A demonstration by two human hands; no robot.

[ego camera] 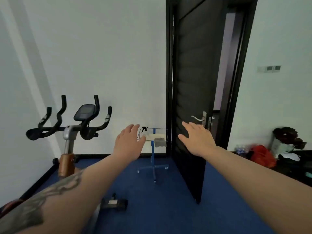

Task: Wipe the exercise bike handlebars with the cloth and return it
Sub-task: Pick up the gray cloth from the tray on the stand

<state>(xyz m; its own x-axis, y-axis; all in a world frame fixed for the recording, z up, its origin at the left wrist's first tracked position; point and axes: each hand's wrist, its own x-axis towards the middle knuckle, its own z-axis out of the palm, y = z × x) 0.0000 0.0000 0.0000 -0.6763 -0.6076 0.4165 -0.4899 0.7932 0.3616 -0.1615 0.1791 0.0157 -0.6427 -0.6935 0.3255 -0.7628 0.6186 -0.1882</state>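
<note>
Hanging off blue stand tray (166,132): grey cloth (160,143) w/ spray bottle (144,130); both hands spread, empty.

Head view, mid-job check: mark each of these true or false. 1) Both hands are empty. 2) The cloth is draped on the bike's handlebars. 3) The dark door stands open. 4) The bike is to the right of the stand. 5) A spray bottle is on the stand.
1) True: the left hand and the right hand are open and hold nothing.
2) False: the grey cloth hangs at the small blue stand, apart from the handlebars.
3) True: the door is swung ajar from its frame.
4) False: the exercise bike is to the left of the stand.
5) True: a black-triggered spray bottle sits at the stand's left end.
</note>
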